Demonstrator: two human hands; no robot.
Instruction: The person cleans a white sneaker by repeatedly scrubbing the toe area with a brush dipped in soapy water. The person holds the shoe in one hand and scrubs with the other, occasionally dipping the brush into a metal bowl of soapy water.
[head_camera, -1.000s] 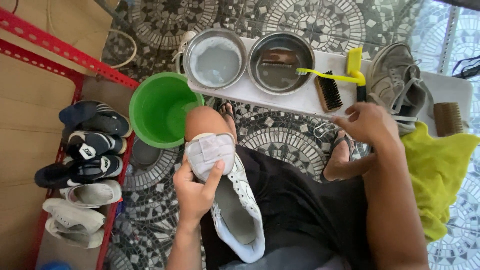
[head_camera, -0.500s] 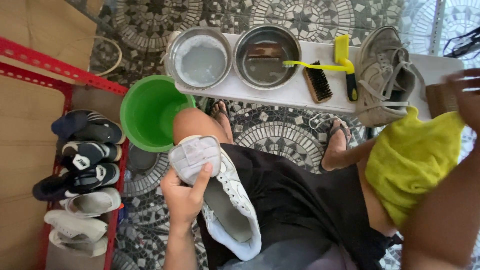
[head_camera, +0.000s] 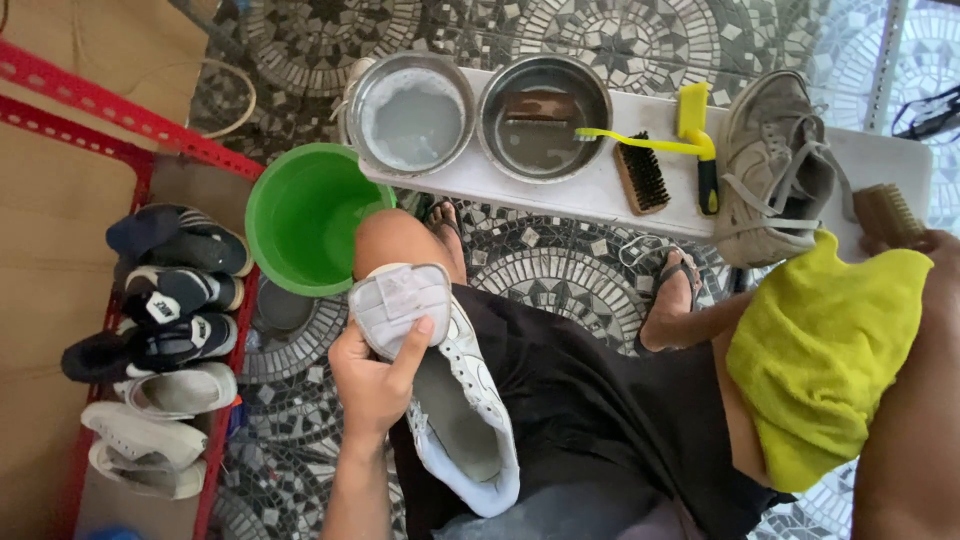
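Head view: left hand (head_camera: 375, 375) fingers clasp a white sneaker (head_camera: 450, 400) on the lap; right hand's fingers hidden, cannot tell.

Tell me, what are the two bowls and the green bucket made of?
The bowls look like shiny metal, likely steel: grey, with bright glints on the rims. The bucket looks like smooth plastic: one even bright green with a soft sheen.
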